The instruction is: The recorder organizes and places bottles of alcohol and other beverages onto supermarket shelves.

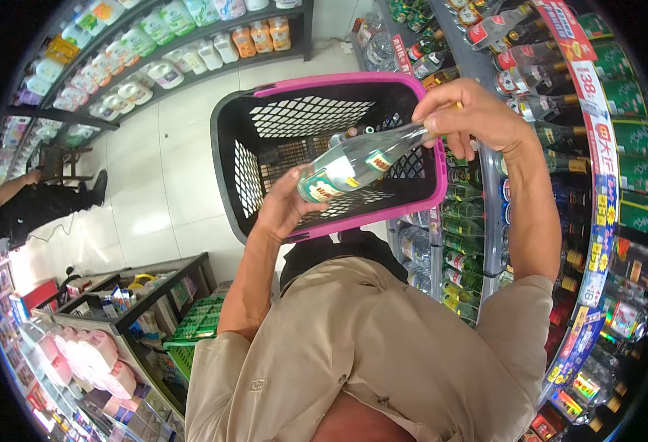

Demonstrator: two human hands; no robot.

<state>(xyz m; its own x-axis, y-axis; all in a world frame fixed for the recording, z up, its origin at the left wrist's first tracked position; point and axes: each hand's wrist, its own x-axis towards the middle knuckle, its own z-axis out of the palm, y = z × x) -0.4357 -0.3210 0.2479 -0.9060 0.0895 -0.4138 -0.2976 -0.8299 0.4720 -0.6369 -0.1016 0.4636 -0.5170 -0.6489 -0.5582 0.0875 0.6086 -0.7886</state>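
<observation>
A clear glass bottle (365, 152) with a green label lies tilted between my hands, over a deep black shopping basket (302, 82) with a pink rim. My left hand (281, 205) supports its base, the thumb along the lower side. Around its neck close the fingers of my right hand (470, 119), above the right end of the basket; they partly hide the cap. The bottle's neck points to the upper right. Inside the basket, lower down, some capped bottles (344, 136) show behind the held one. The basket's sides are lattice openings.
Shelves of glass bottles (528, 80) with price strips run close along my right. White floor tiles (191, 132) lie to the left. Beyond them, a shelf of detergent bottles (164, 74) stands. A seated person's leg (53, 207) shows at far left; a green crate (202, 317) is near my left elbow.
</observation>
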